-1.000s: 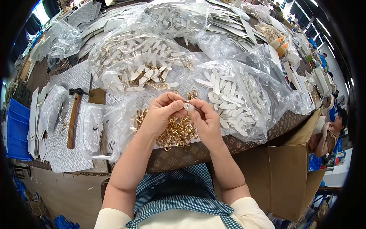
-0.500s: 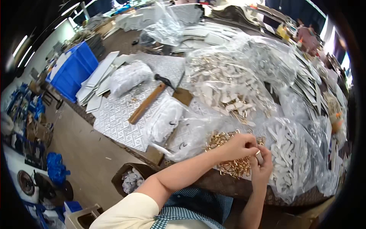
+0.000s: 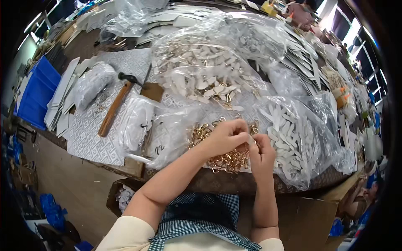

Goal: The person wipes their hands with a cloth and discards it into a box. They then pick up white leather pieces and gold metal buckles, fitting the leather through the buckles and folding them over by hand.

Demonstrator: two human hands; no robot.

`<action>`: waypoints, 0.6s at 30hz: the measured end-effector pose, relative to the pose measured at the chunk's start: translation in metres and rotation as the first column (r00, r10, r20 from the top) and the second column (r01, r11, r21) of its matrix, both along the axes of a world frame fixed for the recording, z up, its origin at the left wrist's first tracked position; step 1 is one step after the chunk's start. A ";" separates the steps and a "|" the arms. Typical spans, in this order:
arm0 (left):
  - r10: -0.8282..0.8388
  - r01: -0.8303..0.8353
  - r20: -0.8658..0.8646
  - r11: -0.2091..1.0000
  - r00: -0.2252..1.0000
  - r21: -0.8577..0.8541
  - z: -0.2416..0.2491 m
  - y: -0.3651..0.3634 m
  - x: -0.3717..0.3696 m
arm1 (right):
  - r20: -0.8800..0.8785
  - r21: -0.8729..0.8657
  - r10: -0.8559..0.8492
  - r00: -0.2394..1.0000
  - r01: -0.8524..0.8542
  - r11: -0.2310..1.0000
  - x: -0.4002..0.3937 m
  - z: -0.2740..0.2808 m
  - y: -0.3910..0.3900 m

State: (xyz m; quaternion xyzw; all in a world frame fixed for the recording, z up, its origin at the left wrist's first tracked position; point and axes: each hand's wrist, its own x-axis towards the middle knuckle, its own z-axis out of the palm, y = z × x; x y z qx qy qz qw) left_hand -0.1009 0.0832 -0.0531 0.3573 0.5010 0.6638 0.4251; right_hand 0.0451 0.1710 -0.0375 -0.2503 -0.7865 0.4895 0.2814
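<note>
My left hand (image 3: 229,134) and my right hand (image 3: 263,151) meet above a pile of gold metal clasps (image 3: 230,161) near the table's front edge. Pinched between their fingers is a small whitish strip (image 3: 251,140), partly covered by the fingertips. To the right of my hands, white tab-shaped pieces (image 3: 286,140) lie in an open clear plastic bag. Beyond the clasps, another clear bag holds pale strips with gold clasps (image 3: 209,85). On the left, a wooden-handled hammer (image 3: 115,109) rests on patterned sheets.
White plastic bundles (image 3: 136,121) lie beside the hammer. A blue bin (image 3: 38,94) stands at the far left. Below the table edge is a box with crumpled scraps (image 3: 124,196). Stacked grey sheets (image 3: 299,69) line the back right. A person (image 3: 361,201) is at the lower right.
The view has swung right and down, so the table items appear further left. Both hands remain together over the clasps, with the small whitish strip still between the fingers.
</note>
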 end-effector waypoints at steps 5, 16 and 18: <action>0.078 -0.092 -0.127 0.990 0.989 -0.104 0.010 -0.005 -0.009 | 0.030 0.063 0.037 0.999 -0.038 0.997 -0.012 0.007 0.007; 0.417 -0.533 -0.691 0.844 0.591 0.053 -0.013 -0.001 -0.030 | 0.138 0.493 0.079 0.987 -0.138 0.859 -0.090 0.020 0.094; 0.302 -0.541 -0.843 0.841 0.446 0.015 -0.016 0.003 -0.022 | 0.226 0.408 0.062 0.972 -0.152 0.900 -0.074 0.017 0.107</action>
